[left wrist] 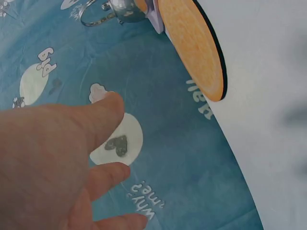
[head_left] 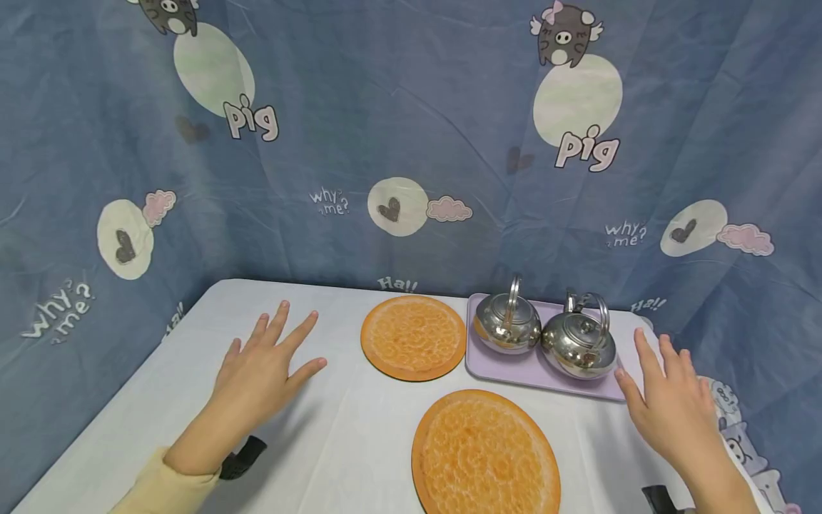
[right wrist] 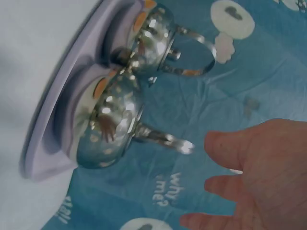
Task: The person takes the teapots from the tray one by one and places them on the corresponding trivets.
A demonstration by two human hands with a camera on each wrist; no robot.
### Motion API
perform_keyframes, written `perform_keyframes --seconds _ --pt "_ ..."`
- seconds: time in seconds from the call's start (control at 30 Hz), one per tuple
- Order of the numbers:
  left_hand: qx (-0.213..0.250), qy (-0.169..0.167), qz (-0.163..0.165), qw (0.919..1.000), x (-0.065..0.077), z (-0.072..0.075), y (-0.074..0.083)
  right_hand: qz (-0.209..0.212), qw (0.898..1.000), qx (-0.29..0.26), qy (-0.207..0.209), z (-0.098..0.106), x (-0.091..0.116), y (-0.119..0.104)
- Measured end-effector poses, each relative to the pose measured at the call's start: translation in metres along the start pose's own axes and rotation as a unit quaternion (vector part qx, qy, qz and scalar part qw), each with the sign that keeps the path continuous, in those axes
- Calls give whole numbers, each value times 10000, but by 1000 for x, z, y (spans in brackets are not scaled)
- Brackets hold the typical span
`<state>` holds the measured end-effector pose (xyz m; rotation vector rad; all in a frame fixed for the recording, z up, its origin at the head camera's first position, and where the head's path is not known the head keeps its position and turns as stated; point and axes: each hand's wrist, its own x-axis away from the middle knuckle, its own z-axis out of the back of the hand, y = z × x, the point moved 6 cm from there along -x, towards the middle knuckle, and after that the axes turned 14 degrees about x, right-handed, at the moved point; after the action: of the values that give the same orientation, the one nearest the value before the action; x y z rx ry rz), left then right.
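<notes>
My left hand [head_left: 260, 368] is held above the left part of the white table, its fingers spread and holding nothing. On the right, my right hand [head_left: 674, 403] hovers with straight fingers near the lilac tray's right end. Two shiny metal teapots stand side by side on the lilac tray [head_left: 507, 373]. The left teapot [head_left: 504, 332] has its hoop handle upright; the right teapot [head_left: 578, 350], also with a raised handle, is nearest to my right hand. In the right wrist view, my thumb and fingers [right wrist: 223, 143] are apart from the teapot handle.
One round orange mat [head_left: 414, 339] with a bread-like print lies left of the tray. A second such mat [head_left: 484, 457] lies in front, nearer the table's front edge. Behind the white table [head_left: 347, 428] hangs a blue printed cloth [head_left: 411, 128].
</notes>
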<state>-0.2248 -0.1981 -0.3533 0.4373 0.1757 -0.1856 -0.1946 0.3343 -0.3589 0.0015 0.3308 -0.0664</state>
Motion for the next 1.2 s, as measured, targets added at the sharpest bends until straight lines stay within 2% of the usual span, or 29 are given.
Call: perform_keyframes --seconds 0.17,0.3,0.4,0.67,0.87,1.0,1.2 --pt "117 199 -414 9989 -6 3 11 -177 9995 -268 -34 -5 -7 14" --pt "477 188 -594 9969 -13 4 17 -119 9972 -702 -215 -14 -15 26" --pt "710 204 -720 9947 -20 2 21 -81 9956 -813 -458 -26 -23 34" --pt "1050 39 -665 9922 -39 -9 27 -1 9923 -790 -952 -64 -48 52" --pt "1270 -158 -720 9892 -54 -22 37 -139 9872 -1007 -1232 -91 -59 64" --pt "1378 -275 -784 9870 -64 -29 46 -289 9805 -1333 -1415 -102 -63 65" --pt "1588 -465 -792 9830 -77 -37 58 -767 9662 -1735 -1743 -111 -62 67"
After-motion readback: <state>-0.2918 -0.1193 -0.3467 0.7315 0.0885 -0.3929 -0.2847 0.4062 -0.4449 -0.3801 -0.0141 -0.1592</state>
